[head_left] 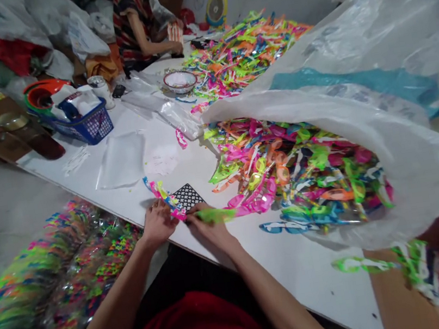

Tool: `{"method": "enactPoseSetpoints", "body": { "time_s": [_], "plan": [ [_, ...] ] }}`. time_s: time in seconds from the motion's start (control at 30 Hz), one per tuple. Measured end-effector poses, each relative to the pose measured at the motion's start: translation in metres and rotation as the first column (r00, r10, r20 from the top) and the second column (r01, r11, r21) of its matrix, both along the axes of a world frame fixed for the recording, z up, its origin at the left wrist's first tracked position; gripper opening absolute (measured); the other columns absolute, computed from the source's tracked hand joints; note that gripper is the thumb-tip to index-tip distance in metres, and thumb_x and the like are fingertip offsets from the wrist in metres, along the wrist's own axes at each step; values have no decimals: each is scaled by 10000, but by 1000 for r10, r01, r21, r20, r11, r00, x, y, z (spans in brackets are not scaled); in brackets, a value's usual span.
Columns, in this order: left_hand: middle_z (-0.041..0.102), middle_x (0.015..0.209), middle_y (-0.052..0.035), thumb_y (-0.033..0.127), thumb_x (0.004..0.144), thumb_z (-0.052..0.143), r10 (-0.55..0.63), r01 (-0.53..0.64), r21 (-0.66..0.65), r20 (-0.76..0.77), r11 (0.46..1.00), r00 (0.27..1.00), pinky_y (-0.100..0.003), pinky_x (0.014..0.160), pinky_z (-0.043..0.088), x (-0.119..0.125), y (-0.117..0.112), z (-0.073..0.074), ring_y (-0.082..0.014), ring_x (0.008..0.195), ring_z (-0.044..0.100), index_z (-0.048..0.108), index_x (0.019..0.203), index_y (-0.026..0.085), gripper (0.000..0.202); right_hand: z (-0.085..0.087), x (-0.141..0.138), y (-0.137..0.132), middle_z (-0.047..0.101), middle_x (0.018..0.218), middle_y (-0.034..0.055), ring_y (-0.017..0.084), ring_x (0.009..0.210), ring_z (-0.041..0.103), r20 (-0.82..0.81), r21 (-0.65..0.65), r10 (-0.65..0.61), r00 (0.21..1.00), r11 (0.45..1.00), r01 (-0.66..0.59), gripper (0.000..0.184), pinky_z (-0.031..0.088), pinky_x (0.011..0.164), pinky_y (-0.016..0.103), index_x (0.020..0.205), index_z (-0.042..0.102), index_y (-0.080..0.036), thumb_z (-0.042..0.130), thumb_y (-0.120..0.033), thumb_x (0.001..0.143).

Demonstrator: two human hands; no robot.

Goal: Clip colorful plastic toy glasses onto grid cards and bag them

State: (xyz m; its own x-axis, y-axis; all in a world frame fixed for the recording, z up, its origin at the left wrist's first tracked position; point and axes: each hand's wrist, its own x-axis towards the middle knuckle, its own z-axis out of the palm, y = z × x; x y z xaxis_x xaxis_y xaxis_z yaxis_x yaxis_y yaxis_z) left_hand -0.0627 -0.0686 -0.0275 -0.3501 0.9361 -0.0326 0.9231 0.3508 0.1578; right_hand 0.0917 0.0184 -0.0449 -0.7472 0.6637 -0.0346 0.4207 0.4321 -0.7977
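Note:
Near the table's front edge, my left hand point(159, 223) is closed around a small stack of toy glasses point(161, 191) in blue, yellow, white and pink. Close beside it, my right hand point(209, 226) has its fingers bent around a lime-green pair of toy glasses point(221, 215), which is blurred. Just beyond both hands lies a black-and-white patterned pad point(189, 195). To the right, a heap of bright plastic glasses point(280, 161) spills from a large white plastic bag point(430, 171), with a blue pair point(286, 226) at its near edge.
Clear plastic sleeves point(122, 160) and a blue basket point(90, 126) sit on the left. A jar of dark liquid point(45, 144) stands at the table edge. Further back are a bowl point(180, 81), another glasses heap point(244, 53) and a co-worker point(137, 28). Packed bags point(56, 288) fill the floor left.

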Motion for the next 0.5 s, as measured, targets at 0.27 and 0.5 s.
{"method": "enactPoseSetpoints", "body": {
  "time_s": [0.27,0.5],
  "plan": [
    [690,930,-100,319,735,489,-116,103,128,102,986,988,-413,904,437,-27,1,-17,-275,995,583,673,801,193,233,21,-26,-4,627,989,109,215,865,570,367,270,107,924,938,-216,208,409,691,291,1023,568,-141,452,-191,858],
    [683,947,-81,448,729,486,-162,105,246,223,964,961,-407,882,463,-41,-16,-37,-255,967,566,676,810,209,315,46,19,72,616,963,33,163,859,559,329,283,161,930,923,-260,208,406,719,241,1005,617,-204,513,-135,839]
  ]
}}
